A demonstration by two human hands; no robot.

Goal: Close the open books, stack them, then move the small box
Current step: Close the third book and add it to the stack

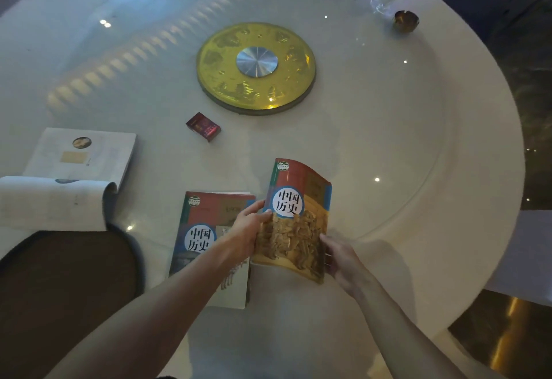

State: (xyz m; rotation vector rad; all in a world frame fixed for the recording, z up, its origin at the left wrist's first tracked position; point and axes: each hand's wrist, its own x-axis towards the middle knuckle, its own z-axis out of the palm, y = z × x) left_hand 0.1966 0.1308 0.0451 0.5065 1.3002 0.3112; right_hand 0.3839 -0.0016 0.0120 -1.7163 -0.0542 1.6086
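A closed red-and-tan paperback history book point(294, 220) is gripped by both hands point(249, 229) point(340, 259); a similar closed book point(209, 244) lies at 9 o'clock, a small dark-red box point(203, 126) at 11 o'clock.

Just one view here, a wide-angle cam on the person's head, tilted forward and steeply down over a round white table point(418, 139). Both forearms reach in from the bottom edge, so it sits close above the near rim, while the gold disc point(255, 68) at the table's centre lies farther up the frame.
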